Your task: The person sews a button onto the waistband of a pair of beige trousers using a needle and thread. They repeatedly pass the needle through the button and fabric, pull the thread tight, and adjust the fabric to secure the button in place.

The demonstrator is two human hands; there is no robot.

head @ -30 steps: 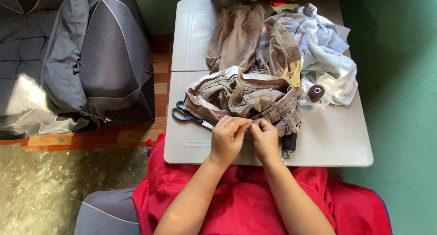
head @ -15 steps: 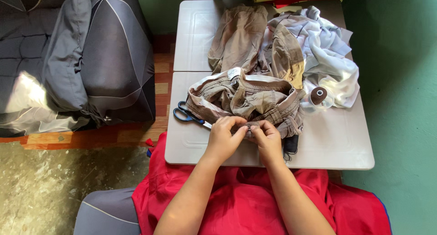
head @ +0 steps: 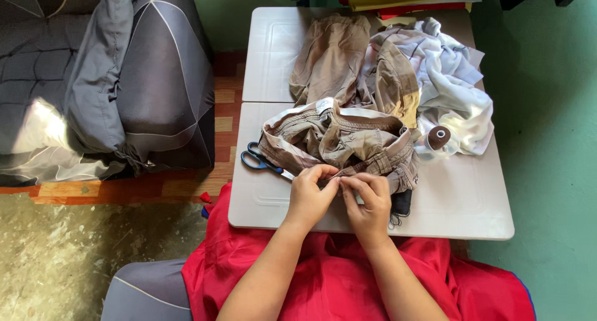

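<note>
At far left we see a grey cushion [head: 143, 78]. On the pale table [head: 460, 197], blue-handled scissors [head: 256, 159] lie just left of our left hand [head: 309, 195]. It and our right hand [head: 368, 204] meet fingertip to fingertip at centre frame, both pinched shut on the near hem of the khaki shorts [head: 342, 137]. Right of them a brown thread spool [head: 438, 137] stands against white cloth [head: 454, 91].

Materials and finishes, sewing station

Worktop [head: 460, 197]: smooth moulded plastic, matt grey. Trousers [head: 348, 141]: khaki woven cloth, matt, creased. Garment [head: 454, 85] upper right: white cloth, faint sheen. Scissors [head: 261, 161]: glossy blue plastic handles, metal blades. Floor [head: 56, 252] lower left: rough, mottled concrete.
</note>
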